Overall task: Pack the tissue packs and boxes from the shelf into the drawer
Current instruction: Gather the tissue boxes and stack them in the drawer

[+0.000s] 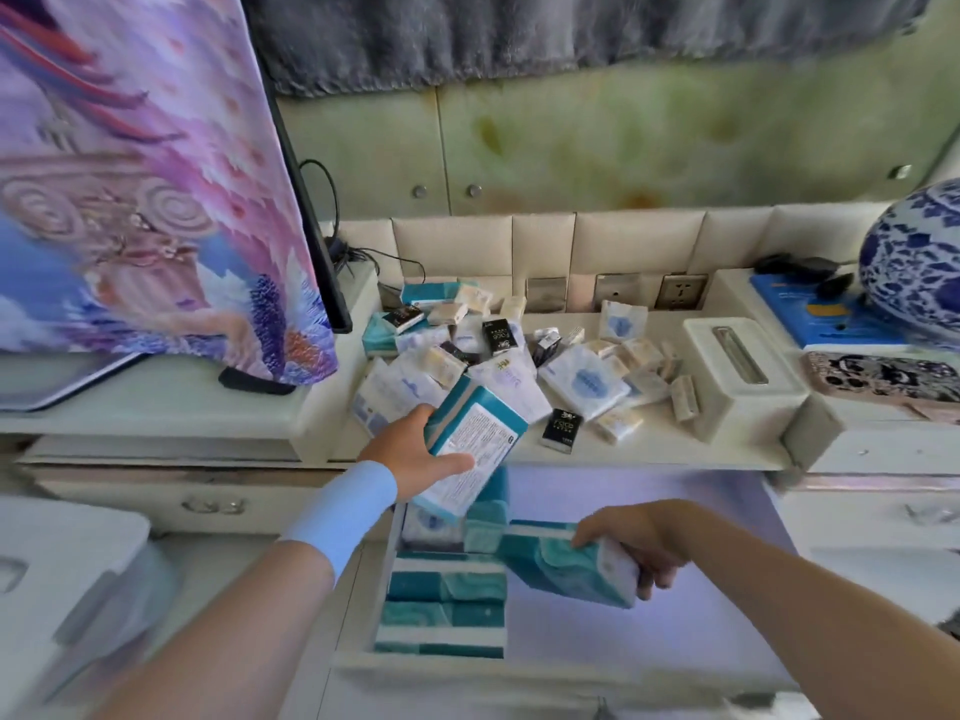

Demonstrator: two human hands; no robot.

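Note:
My left hand (415, 452) grips a teal tissue pack (470, 449) with a white printed label, tilted over the drawer's back left corner. My right hand (641, 537) holds a second teal pack (566, 563) low inside the open drawer (675, 636), beside a row of several teal packs (447, 600) stacked along the drawer's left side. On the shelf (649, 452) behind lies a loose pile of small tissue packs (584, 379): white ones, beige ones and black ones (562, 429). A teal pack (434, 293) rests at the pile's back left.
A white tissue box holder (737, 376) stands on the shelf's right side. A blue-and-white vase (914, 262), a blue box and a phone in a patterned case (883, 379) sit at the right. A cloth-covered screen (156, 189) rises at the left. Wall sockets line the back.

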